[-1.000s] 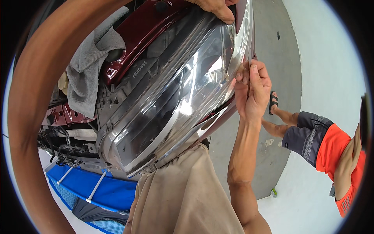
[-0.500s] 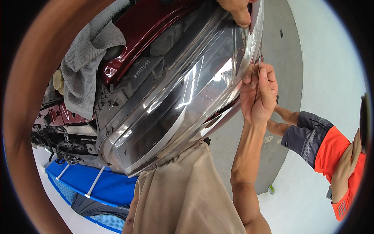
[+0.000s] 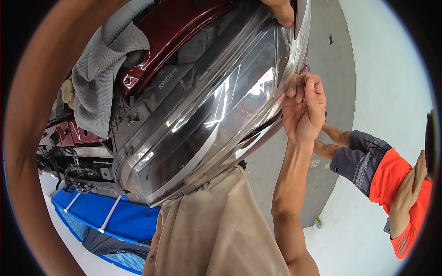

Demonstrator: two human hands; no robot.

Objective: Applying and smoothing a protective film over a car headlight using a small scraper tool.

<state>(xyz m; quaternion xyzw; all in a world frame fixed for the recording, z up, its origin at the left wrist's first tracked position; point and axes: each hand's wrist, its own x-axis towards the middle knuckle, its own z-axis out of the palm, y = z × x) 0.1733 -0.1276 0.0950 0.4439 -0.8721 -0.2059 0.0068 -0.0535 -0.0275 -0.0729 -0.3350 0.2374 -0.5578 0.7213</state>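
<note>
A large clear headlight [image 3: 216, 101] sits in the front of a dark red car, its surface glossy with bright reflections. Along its outer edge runs a band of thin clear film [image 3: 300, 46]. At the top, my left hand [image 3: 282, 10] presses its thumb down on this edge; its other fingers are mostly out of frame. Beside the headlight's right edge, my right hand [image 3: 305, 108] is closed, palm toward me, with thumb and fingers pinching a thin sheet seen edge-on, which looks like the film. Its fingertips are close to the lens edge.
A grey towel [image 3: 99, 76] drapes over the car's front at left, near a dark red panel [image 3: 170, 32]. Below are exposed wiring and a blue folding cot [image 3: 108, 216]. A person in orange [image 3: 391, 179] stands at right by a white wall.
My right hand has shifted very slightly left, and my left thumb has moved a little upward. Both stay at the headlight's outer edge. The whole view has shifted slightly.
</note>
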